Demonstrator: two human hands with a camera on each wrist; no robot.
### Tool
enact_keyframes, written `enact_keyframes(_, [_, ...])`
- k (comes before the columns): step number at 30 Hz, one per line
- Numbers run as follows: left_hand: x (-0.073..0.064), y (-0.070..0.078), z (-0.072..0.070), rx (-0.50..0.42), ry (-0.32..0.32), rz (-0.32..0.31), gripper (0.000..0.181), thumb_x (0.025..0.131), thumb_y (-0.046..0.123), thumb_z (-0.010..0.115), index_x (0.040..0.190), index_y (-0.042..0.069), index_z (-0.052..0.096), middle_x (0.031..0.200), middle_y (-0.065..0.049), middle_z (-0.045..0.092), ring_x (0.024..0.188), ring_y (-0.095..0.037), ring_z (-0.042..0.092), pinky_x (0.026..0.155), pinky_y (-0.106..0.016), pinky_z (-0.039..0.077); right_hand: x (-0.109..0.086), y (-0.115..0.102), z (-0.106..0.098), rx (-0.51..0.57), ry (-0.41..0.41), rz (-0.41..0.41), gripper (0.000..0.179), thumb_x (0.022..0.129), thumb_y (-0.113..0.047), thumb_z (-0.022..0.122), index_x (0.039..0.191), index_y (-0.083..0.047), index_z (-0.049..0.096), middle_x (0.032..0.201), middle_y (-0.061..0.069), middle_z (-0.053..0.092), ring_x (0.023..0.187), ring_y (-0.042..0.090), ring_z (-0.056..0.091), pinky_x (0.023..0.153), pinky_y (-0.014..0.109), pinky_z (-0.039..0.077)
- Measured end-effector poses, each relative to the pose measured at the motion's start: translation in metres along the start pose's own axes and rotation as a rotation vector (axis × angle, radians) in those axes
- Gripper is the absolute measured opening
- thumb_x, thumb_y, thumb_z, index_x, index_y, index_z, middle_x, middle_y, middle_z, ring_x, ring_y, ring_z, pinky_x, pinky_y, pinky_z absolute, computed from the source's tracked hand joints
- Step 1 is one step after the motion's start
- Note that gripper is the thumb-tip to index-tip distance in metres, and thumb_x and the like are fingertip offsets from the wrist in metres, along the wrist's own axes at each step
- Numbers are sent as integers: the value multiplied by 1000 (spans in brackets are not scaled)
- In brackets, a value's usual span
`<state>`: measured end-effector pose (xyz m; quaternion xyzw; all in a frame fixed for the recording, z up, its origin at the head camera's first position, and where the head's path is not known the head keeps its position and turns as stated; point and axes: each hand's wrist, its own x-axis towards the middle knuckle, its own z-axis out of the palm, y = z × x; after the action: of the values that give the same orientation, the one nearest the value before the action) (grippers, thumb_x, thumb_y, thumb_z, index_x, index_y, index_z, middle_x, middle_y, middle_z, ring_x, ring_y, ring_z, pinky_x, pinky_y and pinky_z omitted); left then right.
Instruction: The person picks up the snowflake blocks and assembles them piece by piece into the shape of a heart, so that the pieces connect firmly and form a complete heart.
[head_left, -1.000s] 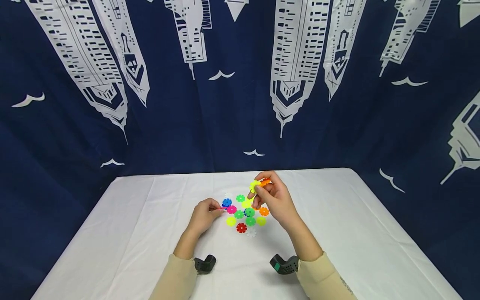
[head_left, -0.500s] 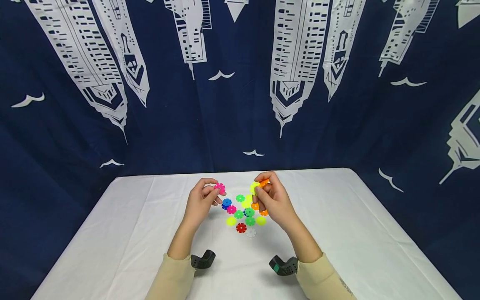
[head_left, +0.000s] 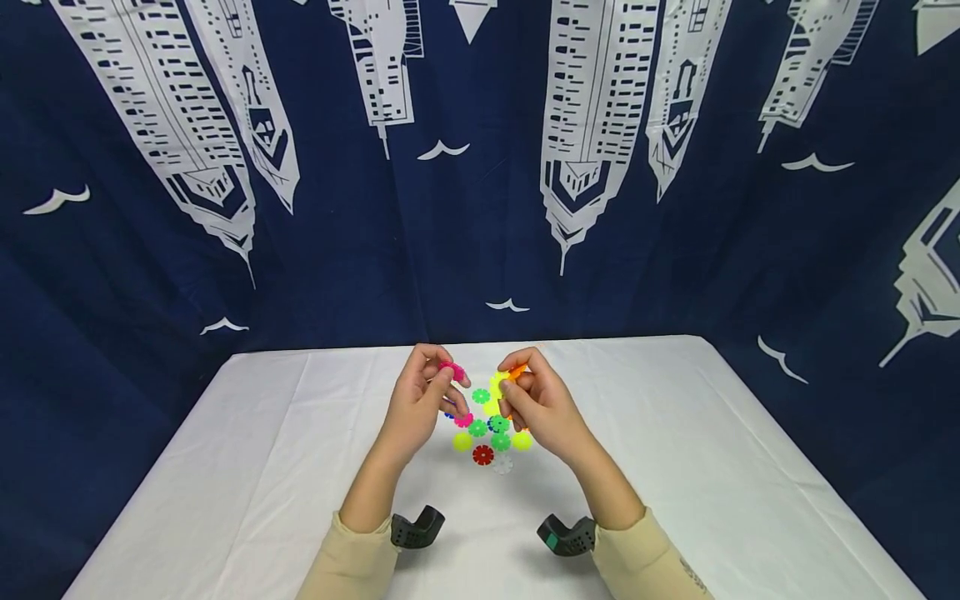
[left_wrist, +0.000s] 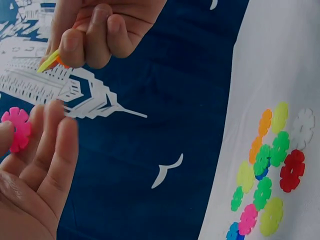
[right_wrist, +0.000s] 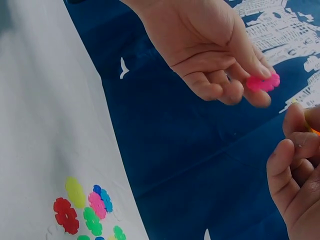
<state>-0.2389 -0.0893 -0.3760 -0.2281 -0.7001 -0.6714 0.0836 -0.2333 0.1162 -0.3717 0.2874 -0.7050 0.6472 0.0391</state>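
Observation:
My left hand point(head_left: 416, 404) is raised above the table and pinches a pink snowflake disc point(head_left: 454, 371) between thumb and fingers. Its notched rim shows in the left wrist view, where the pink disc point(left_wrist: 21, 130) stands at the far left. Facing it, my right hand point(head_left: 542, 408) grips a yellow snowflake disc point(head_left: 497, 383) with an orange disc point(head_left: 517, 372) against it; the two look joined, though the fingers cover much of them. A small gap separates the pink disc from the yellow one.
Below the hands, several loose snowflake discs lie on the white tablecloth point(head_left: 300, 483), among them a red disc point(head_left: 483, 455), a clear disc point(head_left: 502, 463) and a green disc point(head_left: 481, 396). A dark blue printed curtain point(head_left: 420, 250) hangs behind the table.
My left hand has lifted the pink disc from the left side of the pile, then moved right towards the other hand. My right hand has shifted slightly left with the yellow and orange discs.

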Motion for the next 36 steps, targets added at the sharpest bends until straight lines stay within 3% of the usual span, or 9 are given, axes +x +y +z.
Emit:
enact_keyframes(4, [-2, 4, 3, 14, -46, 51, 12, 105, 10, 48, 113, 1, 44, 93, -28, 65, 61, -23, 70, 65, -31, 62, 0, -1, 1, -6, -12, -14, 16, 101, 1, 50, 116, 2, 44, 67, 22, 54, 47, 23, 44, 44, 25, 45])
enact_keyframes(8, [-3, 6, 6, 44, -31, 114, 16, 103, 8, 52, 116, -2, 51, 79, -22, 58, 56, -21, 61, 60, -28, 59, -1, -4, 3, -4, -17, -14, 16, 101, 0, 50, 116, 1, 44, 67, 22, 53, 48, 22, 44, 45, 24, 46])
enact_keyframes(14, [-6, 5, 8, 135, -25, 225, 15, 99, 3, 58, 113, 4, 62, 70, -15, 56, 50, -21, 55, 52, -26, 55, -3, -9, 6, 8, -26, -11, 17, 101, -1, 51, 116, 0, 45, 65, 20, 52, 49, 21, 45, 46, 21, 46])
enact_keyframes(23, [-7, 6, 9, 154, -62, 290, 22, 94, 0, 63, 115, 3, 55, 76, -17, 69, 49, -20, 60, 54, -27, 57, -5, -12, 4, 38, -93, -7, 15, 101, -1, 51, 114, 3, 45, 61, 19, 47, 48, 19, 44, 45, 20, 44])
enact_keyframes(29, [-7, 6, 9, 127, -48, 361, 19, 91, -5, 65, 108, 2, 61, 80, -17, 69, 52, -27, 61, 57, -27, 58, -5, -14, 4, 58, -110, 33, 15, 101, -3, 51, 114, 1, 46, 62, 14, 49, 49, 17, 45, 45, 18, 44])
enact_keyframes(36, [-6, 4, 10, 136, -69, 416, 18, 93, -10, 60, 108, 0, 61, 85, -20, 70, 57, -21, 66, 61, -28, 60, -5, -16, 4, 120, -113, 92, 16, 102, -5, 51, 116, 1, 46, 61, 4, 48, 50, 16, 45, 47, 18, 46])
